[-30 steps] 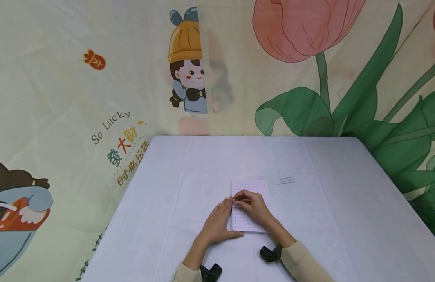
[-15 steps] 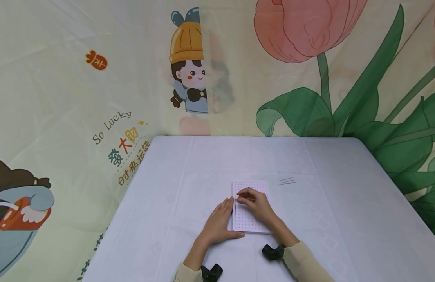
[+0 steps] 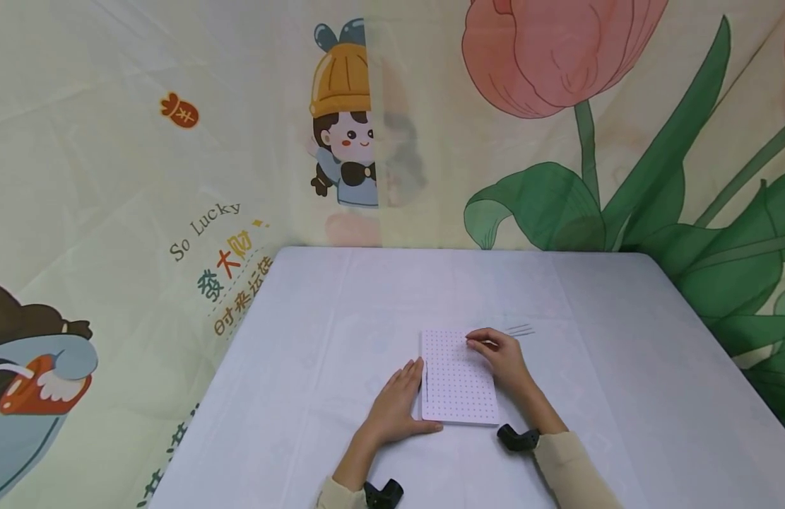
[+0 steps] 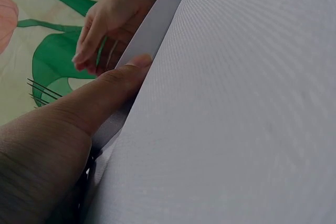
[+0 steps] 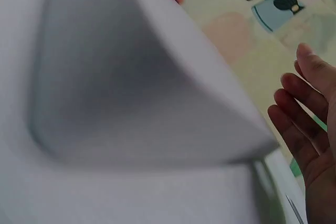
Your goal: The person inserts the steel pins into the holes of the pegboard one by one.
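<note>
A white board with a grid of small holes [image 3: 456,385] lies flat on the table. One thin dark stick [image 3: 427,382] runs along its left side. My left hand [image 3: 395,403] rests at the board's left edge, fingers straight, thumb along the near edge; the left wrist view shows that thumb [image 4: 113,87] against the board's side. Above the board's far right corner is my right hand [image 3: 503,357], its thumb and fingertips close together. In the right wrist view the right hand's fingers [image 5: 302,108] are loosely bent, with nothing seen between them.
Some thin dark sticks [image 3: 521,330] lie on the white-covered table [image 3: 341,304], just beyond and right of the board. Behind the table hangs a printed cloth [image 3: 430,141] with a tulip and a cartoon figure. Black cameras are strapped to both wrists.
My right hand has moved from the board's upper left side across to its far right corner, near the loose sticks. The left hand stays at the board's edge.
</note>
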Demonstrator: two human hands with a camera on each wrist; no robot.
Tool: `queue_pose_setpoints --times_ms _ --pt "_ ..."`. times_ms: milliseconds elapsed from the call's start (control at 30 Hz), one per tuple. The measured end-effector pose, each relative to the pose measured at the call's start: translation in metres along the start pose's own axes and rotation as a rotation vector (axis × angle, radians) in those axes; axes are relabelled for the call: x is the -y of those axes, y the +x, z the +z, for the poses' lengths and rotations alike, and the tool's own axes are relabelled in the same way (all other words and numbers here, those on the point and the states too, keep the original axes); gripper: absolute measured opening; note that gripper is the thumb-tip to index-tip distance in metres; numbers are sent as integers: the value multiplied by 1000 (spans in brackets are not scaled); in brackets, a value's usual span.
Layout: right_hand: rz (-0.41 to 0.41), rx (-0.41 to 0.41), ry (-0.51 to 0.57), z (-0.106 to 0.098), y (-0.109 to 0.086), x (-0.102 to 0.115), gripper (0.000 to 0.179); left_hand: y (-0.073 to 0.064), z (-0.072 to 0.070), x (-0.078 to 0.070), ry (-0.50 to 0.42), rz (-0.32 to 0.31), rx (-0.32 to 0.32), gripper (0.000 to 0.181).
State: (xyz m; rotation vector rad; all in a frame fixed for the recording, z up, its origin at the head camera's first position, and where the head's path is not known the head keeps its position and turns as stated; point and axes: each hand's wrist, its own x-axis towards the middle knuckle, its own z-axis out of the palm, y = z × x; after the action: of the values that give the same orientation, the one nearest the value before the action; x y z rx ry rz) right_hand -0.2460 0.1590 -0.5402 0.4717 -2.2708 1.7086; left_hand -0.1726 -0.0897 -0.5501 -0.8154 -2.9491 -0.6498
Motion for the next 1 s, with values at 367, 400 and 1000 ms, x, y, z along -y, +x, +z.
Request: queue_pose_setpoints --times_ms 367,400,1000 --pt "-109 -169 -315 -77 -4 -45 11 -1 3 0 26 19 -26 118" --pt "-121 -163 -325 -79 -4 -46 12 -1 3 0 23 20 -29 118" --pt "-137 -184 -386 -78 1 -45 14 -1 1 -2 17 17 -25 117"
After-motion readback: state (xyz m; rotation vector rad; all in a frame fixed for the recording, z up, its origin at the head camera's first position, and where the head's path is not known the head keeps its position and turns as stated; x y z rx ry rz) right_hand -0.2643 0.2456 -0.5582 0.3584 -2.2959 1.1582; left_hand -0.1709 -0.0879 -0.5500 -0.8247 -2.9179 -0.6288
